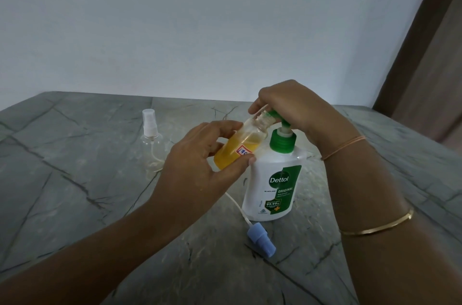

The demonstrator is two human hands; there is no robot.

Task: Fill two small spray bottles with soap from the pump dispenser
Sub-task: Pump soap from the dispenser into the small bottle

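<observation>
At the middle of the grey stone table (75, 192), the left hand (200, 157) grips an uncapped spray bottle (240, 147), thumb under its lower end and fingers curled over its far side. The bottle is tilted, its open neck raised to the right and touching the spout of the green pump head (276, 117); orange-yellow soap fills its lower part. The right hand (295, 109) sits on top of that pump head, fingers curled down over it, with a thin thread band at the wrist and a gold bangle (375, 226) further up the forearm. Just beneath stands the white pump dispenser (272, 189), upright, label facing the camera. Near its base, on the near side, a blue sprayer cap (261, 243) lies on its side with its white tube trailing away towards the left hand. Well apart to the left, a second spray bottle (151, 139), clear with a white sprayer fitted, stands upright.
</observation>
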